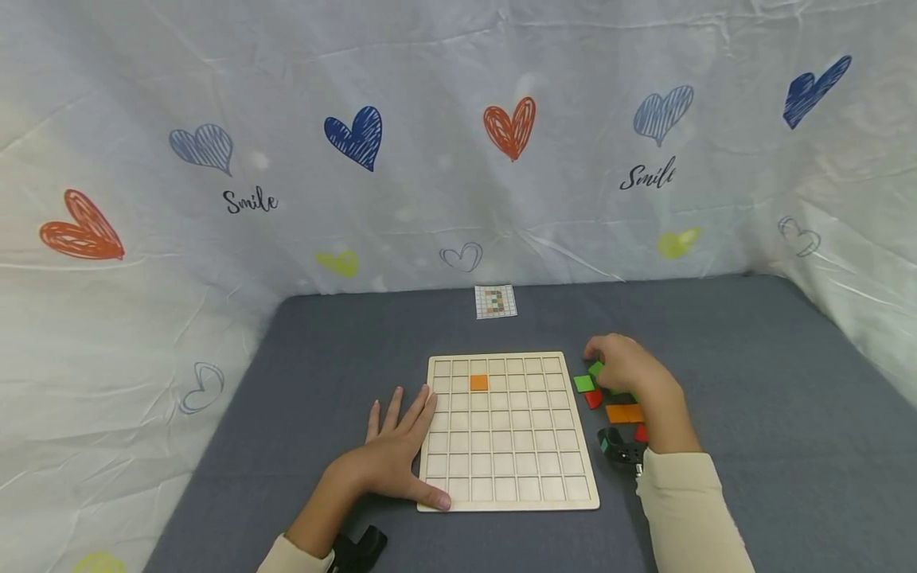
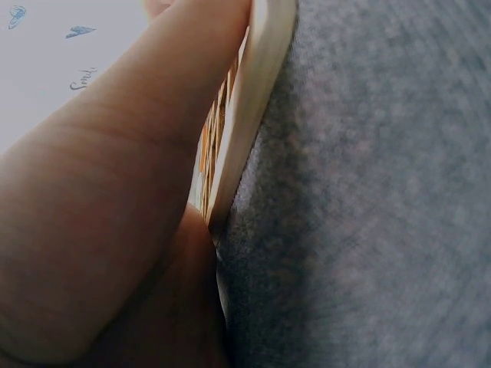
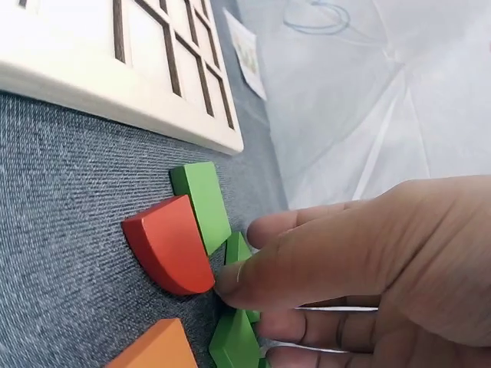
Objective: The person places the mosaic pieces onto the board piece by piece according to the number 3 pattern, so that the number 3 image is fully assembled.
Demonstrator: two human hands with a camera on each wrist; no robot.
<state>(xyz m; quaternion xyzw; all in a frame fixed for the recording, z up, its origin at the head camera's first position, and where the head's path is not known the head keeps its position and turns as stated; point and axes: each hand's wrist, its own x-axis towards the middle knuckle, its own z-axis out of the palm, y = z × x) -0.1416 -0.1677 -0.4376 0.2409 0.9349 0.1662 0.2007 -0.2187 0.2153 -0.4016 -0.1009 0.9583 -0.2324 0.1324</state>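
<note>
A light wooden grid board [image 1: 509,487] lies on the grey cloth with one orange square tile [image 1: 478,383] in an upper cell. My left hand [image 1: 390,458] rests at its left edge, fingers spread, thumb on the near left corner. Right of the board, my right hand [image 1: 630,370] reaches down among small pieces. In the right wrist view, thumb and fingers surround a green piece [image 3: 236,247], partly hidden behind the thumb; whether they pinch it is unclear. Nearby lie a green tile [image 3: 201,203], a red rounded piece [image 3: 170,244] and an orange piece [image 3: 159,349].
A small card [image 1: 496,302] with a coloured grid pattern lies behind the board. More orange tiles [image 1: 623,413] and a red piece [image 1: 641,433] lie beside the right wrist. A white curtain [image 1: 430,215] printed with hearts hangs behind the table.
</note>
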